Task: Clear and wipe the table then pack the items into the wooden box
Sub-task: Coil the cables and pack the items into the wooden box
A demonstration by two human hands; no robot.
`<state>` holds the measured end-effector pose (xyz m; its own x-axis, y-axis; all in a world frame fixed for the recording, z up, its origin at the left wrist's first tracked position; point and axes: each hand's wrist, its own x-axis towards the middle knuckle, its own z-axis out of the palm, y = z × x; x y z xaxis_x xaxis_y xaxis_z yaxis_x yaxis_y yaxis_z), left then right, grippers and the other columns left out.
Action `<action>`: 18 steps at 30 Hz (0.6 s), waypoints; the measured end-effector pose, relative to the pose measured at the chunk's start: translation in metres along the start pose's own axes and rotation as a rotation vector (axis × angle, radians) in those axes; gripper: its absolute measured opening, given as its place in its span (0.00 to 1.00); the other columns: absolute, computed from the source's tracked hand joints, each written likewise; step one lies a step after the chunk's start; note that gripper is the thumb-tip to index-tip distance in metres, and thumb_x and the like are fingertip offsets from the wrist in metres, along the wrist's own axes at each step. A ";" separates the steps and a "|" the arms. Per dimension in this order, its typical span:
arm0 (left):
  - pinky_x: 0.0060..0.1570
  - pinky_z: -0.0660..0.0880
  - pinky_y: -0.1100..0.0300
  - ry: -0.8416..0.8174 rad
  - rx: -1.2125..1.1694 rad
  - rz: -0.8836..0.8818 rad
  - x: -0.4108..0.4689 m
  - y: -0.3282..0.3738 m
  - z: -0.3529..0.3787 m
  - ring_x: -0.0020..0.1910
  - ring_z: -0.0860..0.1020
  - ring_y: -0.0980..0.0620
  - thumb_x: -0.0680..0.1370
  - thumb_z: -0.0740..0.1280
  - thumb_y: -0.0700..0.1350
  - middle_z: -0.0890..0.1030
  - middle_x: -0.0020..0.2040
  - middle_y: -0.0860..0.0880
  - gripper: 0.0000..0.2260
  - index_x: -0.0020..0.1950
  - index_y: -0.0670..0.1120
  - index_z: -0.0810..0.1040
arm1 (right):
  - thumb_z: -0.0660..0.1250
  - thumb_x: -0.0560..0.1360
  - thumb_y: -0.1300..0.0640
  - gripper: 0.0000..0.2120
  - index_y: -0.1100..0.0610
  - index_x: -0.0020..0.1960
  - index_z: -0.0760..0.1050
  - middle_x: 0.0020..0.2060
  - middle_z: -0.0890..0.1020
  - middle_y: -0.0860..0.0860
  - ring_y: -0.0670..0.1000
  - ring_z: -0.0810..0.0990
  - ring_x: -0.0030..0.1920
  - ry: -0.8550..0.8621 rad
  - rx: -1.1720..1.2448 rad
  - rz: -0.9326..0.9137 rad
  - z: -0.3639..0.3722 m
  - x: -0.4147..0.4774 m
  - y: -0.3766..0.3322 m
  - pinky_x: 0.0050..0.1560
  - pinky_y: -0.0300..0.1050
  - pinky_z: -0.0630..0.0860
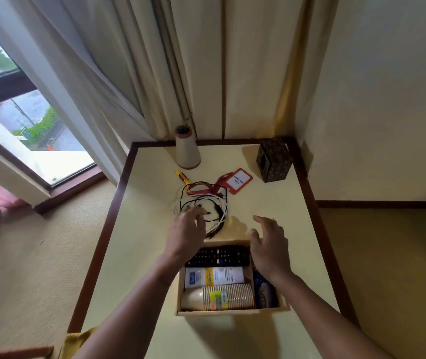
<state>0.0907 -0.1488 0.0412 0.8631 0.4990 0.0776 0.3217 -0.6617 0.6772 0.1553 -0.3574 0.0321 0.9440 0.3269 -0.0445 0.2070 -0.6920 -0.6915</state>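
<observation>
Cream-topped, with a dark wooden border, the table [271,203] fills a corner beside pale curtains [134,60] and a window [12,112]. Near me on it sits the open wooden box [222,312]. Inside lie a black remote control [222,255], a white and yellow packet [214,275] and a stack of paper cups [222,296] on its side.

My left hand [184,234] reaches past the box's far edge, fingers loosely spread and gripping nothing, touching or just above a tangle of black and white cables [206,203]. My right hand [268,244] hovers over the box's far right corner, open and empty.

Beyond the cables lie a red lanyard badge [239,180] and a yellow marker [183,177]. Further back stand a cone-shaped vase [187,151] and a dark tissue box [274,159].
</observation>
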 end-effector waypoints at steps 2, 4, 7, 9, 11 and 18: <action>0.54 0.80 0.50 0.006 0.033 -0.136 0.016 -0.025 -0.001 0.57 0.81 0.47 0.82 0.65 0.45 0.83 0.59 0.47 0.12 0.63 0.49 0.82 | 0.61 0.83 0.53 0.16 0.50 0.70 0.73 0.69 0.75 0.48 0.51 0.70 0.69 -0.060 -0.064 -0.046 0.008 0.016 -0.009 0.68 0.53 0.66; 0.53 0.79 0.49 -0.062 0.092 -0.235 0.028 -0.043 0.001 0.57 0.80 0.45 0.83 0.64 0.50 0.80 0.60 0.46 0.13 0.65 0.48 0.78 | 0.59 0.83 0.52 0.14 0.50 0.67 0.75 0.65 0.77 0.48 0.52 0.72 0.66 -0.149 -0.176 -0.077 0.020 0.031 -0.017 0.64 0.52 0.67; 0.55 0.77 0.48 -0.215 0.144 -0.321 0.043 -0.064 0.010 0.58 0.77 0.43 0.82 0.62 0.52 0.78 0.62 0.42 0.17 0.67 0.45 0.73 | 0.55 0.84 0.49 0.12 0.50 0.54 0.76 0.53 0.81 0.50 0.54 0.79 0.54 -0.335 -0.347 -0.092 0.037 0.043 -0.026 0.50 0.49 0.70; 0.52 0.77 0.50 -0.262 0.147 -0.366 0.049 -0.074 0.017 0.56 0.78 0.43 0.81 0.62 0.53 0.78 0.60 0.42 0.17 0.65 0.45 0.74 | 0.51 0.84 0.47 0.19 0.50 0.42 0.74 0.38 0.80 0.50 0.53 0.79 0.40 -0.402 -0.427 -0.100 0.043 0.043 -0.028 0.39 0.46 0.69; 0.48 0.77 0.50 -0.275 0.161 -0.397 0.054 -0.080 0.023 0.52 0.79 0.43 0.81 0.61 0.53 0.80 0.56 0.43 0.14 0.58 0.45 0.76 | 0.50 0.84 0.47 0.23 0.52 0.32 0.68 0.29 0.74 0.49 0.51 0.74 0.31 -0.363 -0.486 -0.104 0.045 0.042 -0.029 0.34 0.46 0.65; 0.36 0.74 0.51 -0.113 -0.030 -0.329 0.061 -0.048 -0.001 0.40 0.80 0.41 0.81 0.62 0.48 0.83 0.40 0.46 0.10 0.43 0.46 0.78 | 0.52 0.82 0.46 0.23 0.54 0.35 0.74 0.29 0.77 0.49 0.50 0.75 0.31 -0.330 -0.511 -0.070 0.051 0.042 -0.026 0.33 0.45 0.67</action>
<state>0.1273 -0.0859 0.0146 0.7534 0.6164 -0.2292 0.5797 -0.4580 0.6739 0.1769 -0.2927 0.0113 0.8115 0.5080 -0.2889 0.4397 -0.8564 -0.2708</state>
